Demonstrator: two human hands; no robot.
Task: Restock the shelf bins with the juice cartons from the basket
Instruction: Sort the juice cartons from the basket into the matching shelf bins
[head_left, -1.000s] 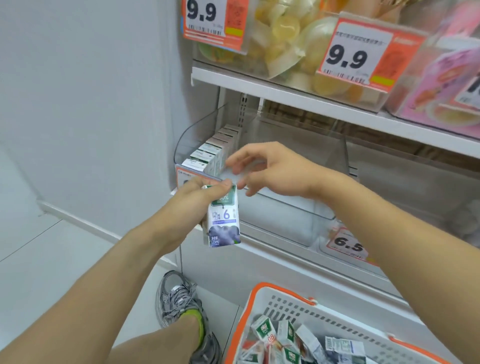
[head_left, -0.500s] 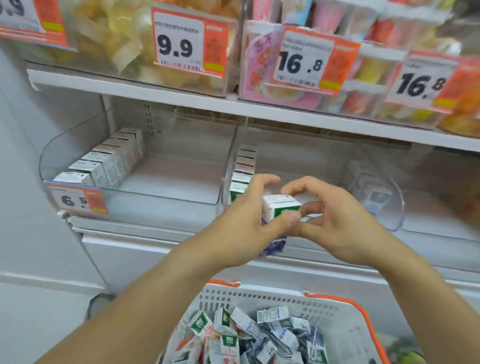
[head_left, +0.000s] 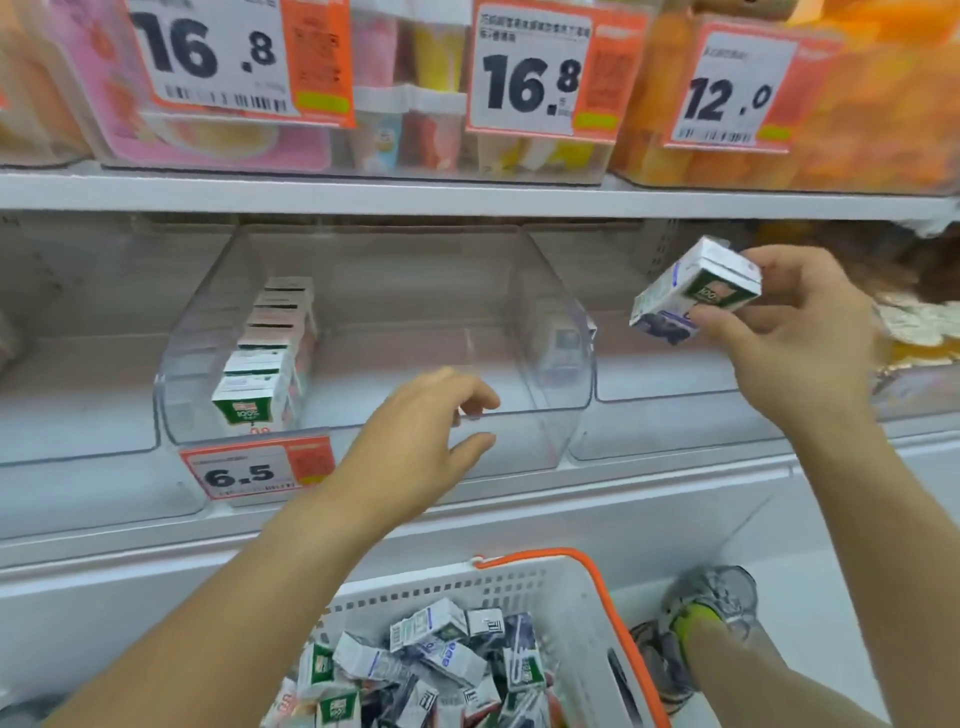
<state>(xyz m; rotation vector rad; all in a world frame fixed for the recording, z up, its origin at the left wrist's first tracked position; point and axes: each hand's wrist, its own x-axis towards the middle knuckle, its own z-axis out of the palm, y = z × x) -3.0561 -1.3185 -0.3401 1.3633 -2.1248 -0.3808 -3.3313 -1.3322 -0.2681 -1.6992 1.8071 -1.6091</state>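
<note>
A row of small juice cartons (head_left: 265, 353), white with green labels on the front face, stands upright along the left wall of the clear plastic shelf bin (head_left: 561, 374) at centre left of the frame, running from front to back; the rest of that bin's floor is bare. A white and orange price tag (head_left: 254, 472) reading 6.5 hangs on the bin's front lip. Just right of it, in the middle of the frame, the left hand (head_left: 415, 441) hovers at the bin's front edge, holding nothing, its fingers loosely curled with a narrow gap between thumb and forefinger. At lower centre, the white perforated plastic basket (head_left: 566, 597) with an orange rim holds a jumbled heap of loose cartons (head_left: 431, 665), white with blue and green print, lying at all angles. At upper right, the right hand (head_left: 800, 332) pinches one carton (head_left: 698, 288) between thumb and fingertips, tilted, with its dark fruit print towards the lower left, in front of the neighbouring clear bin to the right. A grey sneaker (head_left: 711, 597) shows on the pale floor at lower right. Along the top, glossy packs sit behind large price tags (head_left: 530, 73) reading 16.8 and 12.0.
</note>
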